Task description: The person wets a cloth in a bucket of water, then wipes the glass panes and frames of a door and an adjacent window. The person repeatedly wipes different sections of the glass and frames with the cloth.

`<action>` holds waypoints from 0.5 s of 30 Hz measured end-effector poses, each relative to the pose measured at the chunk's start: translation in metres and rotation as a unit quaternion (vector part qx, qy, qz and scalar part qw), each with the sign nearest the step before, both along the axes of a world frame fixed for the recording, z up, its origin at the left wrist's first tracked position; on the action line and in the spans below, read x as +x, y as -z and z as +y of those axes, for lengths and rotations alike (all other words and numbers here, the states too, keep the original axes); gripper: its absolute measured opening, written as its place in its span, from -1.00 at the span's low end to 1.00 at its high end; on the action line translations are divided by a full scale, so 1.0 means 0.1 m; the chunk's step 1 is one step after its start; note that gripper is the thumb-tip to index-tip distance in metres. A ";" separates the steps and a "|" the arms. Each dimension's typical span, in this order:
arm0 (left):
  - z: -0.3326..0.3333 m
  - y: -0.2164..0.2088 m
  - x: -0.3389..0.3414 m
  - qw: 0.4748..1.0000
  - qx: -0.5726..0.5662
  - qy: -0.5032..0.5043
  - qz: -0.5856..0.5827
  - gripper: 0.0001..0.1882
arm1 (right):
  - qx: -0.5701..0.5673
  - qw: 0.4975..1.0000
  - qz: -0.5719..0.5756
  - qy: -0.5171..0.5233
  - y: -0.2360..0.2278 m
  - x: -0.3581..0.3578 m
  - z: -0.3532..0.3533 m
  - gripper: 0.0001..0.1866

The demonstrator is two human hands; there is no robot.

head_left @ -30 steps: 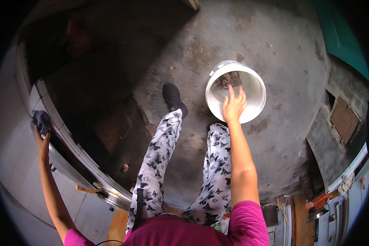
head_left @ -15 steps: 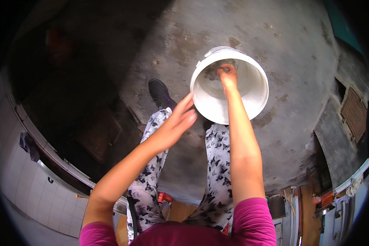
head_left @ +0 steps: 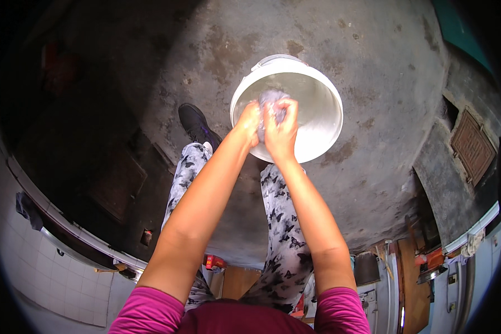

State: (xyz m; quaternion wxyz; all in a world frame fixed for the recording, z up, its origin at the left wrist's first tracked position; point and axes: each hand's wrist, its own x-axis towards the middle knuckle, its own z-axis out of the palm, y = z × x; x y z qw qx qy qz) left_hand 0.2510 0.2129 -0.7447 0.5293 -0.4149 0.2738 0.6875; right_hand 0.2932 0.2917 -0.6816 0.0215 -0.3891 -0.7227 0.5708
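Note:
A white bucket (head_left: pixel 322 127) stands on the floor in front of me, its wire handle lying over the far rim. Water seems to be inside, though its level is hard to read. Over the bucket's mouth, a wet grey cloth (head_left: pixel 273 97) is bunched between my hands. My left hand (head_left: pixel 249 121) is closed round its left side, with the fingers slightly blurred. Closed on the cloth from the right is my right hand (head_left: pixel 282 123), its thumb and forefinger bent near the top. Both hands are close together, nearer the bucket's left side.
Grey stained concrete floor (head_left: pixel 367 167) surrounds the bucket, with deep shadow on the left. My shoe (head_left: pixel 193 121) is left of the bucket. A rusty square hatch (head_left: pixel 473 146) lies at the far right. White tiles (head_left: pixel 67 281) line the lower left.
My right hand has come up from inside the bucket with the grey cloth. My left hand has moved from the rim to grip the cloth too. The bucket appears slightly further left.

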 end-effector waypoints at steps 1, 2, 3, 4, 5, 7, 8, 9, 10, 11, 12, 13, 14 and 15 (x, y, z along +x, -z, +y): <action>0.11 -0.24 -0.06 0.985 -0.156 0.068 0.035 -0.66 | 0.037 0.999 -0.017 -0.002 0.18 -0.01 0.12 -0.75; 0.03 -0.23 -0.07 0.985 -0.150 0.062 0.055 -0.65 | 0.064 0.997 -0.029 -0.011 0.30 -0.04 0.19 -0.74; 0.04 -0.24 -0.09 0.983 -0.153 0.051 0.091 -0.65 | 0.069 0.994 -0.074 -0.031 0.43 -0.06 0.29 -0.73; 0.08 -0.30 -0.09 0.979 -0.156 0.041 0.123 -0.65 | 0.074 0.989 -0.122 -0.051 0.53 -0.04 0.40 -0.71; 0.09 -0.35 -0.09 0.975 -0.158 0.032 0.155 -0.65 | 0.079 0.980 -0.170 -0.070 0.62 -0.02 0.49 -0.69; 0.05 -0.41 -0.11 0.979 -0.154 0.049 0.128 -0.46 | 0.163 0.975 -0.140 -0.049 0.81 0.08 0.61 -0.61; 0.04 -0.42 -0.12 0.980 -0.158 0.039 0.118 -0.39 | 0.206 0.970 -0.124 -0.037 0.90 0.12 0.62 -0.55; 0.02 -0.42 -0.12 0.980 -0.164 0.028 0.108 -0.31 | 0.265 0.953 -0.140 -0.052 0.90 0.13 0.56 -0.47; 0.01 -0.42 -0.12 0.980 -0.170 0.017 0.099 -0.22 | 0.323 0.931 -0.156 -0.066 0.91 0.14 0.47 -0.39; -0.01 -0.42 -0.13 0.978 -0.182 0.035 0.095 -0.24 | 0.379 0.906 -0.170 -0.081 0.92 0.14 0.39 -0.30; -0.01 -0.42 -0.15 0.976 -0.190 0.054 0.092 -0.25 | 0.352 0.913 -0.188 -0.080 0.97 0.15 0.31 -0.12; 0.00 -0.41 -0.17 0.973 -0.198 0.074 0.089 -0.26 | 0.269 0.931 -0.230 -0.083 1.03 0.16 0.29 -0.11; 0.02 -0.40 -0.19 0.973 -0.189 0.102 0.081 -0.27 | 0.185 0.941 -0.270 -0.085 1.10 0.16 0.29 -0.11; 0.03 -0.40 -0.23 0.972 -0.181 0.131 0.073 -0.27 | 0.095 0.942 -0.309 -0.086 1.18 0.17 0.26 -0.10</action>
